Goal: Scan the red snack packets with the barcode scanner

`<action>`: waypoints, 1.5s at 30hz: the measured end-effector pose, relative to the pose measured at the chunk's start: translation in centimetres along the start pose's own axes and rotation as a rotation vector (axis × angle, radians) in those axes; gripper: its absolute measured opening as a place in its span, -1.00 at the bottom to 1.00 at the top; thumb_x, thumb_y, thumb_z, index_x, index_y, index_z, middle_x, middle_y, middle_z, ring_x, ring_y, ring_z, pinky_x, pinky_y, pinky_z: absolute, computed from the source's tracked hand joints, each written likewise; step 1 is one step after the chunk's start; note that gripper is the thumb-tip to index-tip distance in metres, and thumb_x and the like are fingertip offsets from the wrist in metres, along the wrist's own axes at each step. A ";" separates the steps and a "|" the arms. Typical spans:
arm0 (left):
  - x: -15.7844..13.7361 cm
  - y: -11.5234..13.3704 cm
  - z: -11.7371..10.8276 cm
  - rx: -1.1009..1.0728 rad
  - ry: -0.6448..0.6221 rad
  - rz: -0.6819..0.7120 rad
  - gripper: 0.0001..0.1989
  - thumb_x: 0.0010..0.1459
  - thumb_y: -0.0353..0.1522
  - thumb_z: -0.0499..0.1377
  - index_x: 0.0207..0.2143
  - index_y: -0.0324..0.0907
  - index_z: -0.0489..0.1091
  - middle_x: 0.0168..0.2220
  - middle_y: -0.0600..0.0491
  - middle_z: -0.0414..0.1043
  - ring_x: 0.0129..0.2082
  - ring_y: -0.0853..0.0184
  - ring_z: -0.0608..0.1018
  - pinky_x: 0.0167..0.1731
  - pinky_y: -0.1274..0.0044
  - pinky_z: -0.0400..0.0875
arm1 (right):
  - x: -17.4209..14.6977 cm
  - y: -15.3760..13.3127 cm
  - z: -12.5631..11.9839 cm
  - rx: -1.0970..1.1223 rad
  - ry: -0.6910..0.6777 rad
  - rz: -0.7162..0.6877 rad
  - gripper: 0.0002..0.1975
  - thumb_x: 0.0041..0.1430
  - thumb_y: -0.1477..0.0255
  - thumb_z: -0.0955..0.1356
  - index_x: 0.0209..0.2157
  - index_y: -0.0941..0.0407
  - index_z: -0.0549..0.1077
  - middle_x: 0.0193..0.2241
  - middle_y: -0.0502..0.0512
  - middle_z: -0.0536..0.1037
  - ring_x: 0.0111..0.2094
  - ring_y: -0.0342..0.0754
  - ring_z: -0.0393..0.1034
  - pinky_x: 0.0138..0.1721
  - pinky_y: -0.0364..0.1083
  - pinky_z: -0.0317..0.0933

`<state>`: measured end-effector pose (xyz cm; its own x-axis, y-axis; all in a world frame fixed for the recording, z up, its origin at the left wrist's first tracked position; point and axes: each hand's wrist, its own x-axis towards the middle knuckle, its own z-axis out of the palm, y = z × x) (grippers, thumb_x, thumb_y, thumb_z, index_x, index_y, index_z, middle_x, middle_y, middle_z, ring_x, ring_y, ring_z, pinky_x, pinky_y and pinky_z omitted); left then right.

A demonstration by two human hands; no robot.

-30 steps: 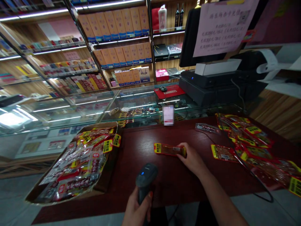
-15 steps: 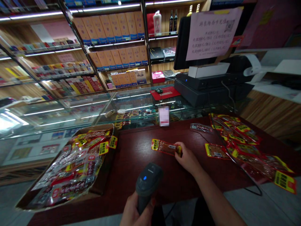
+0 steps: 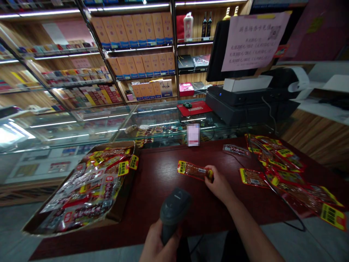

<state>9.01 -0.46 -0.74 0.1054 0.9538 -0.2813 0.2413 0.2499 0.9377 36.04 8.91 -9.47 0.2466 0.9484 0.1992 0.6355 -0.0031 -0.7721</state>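
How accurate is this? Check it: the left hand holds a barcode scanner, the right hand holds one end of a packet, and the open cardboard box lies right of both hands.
The side is wrong: the open cardboard box lies left, not right, of the left hand with its barcode scanner and the right hand with its packet, as the head view shows. The rest stands.

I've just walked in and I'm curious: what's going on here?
A person's left hand grips a handheld scanner at the near edge of the dark red table. The right hand pinches one end of a snack packet. A cardboard box of packets sits left; loose packets lie right.
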 end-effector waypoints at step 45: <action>3.6 -6.1 -1.6 -0.203 0.092 -0.061 -0.38 -0.04 0.09 0.34 -0.18 -0.25 0.43 -0.71 0.25 0.31 -0.77 0.46 0.31 -0.74 0.63 0.27 | 6.5 0.7 -2.7 -0.837 0.135 0.201 -0.57 0.34 0.39 0.20 0.16 0.15 0.44 0.12 0.38 0.49 0.07 0.30 0.37 0.18 0.43 -0.11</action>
<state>6.41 1.70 -7.13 0.0059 0.9446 -0.3280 0.0447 0.3275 0.9438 40.07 14.23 -7.07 0.4624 0.8596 0.2176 0.8867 -0.4482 -0.1139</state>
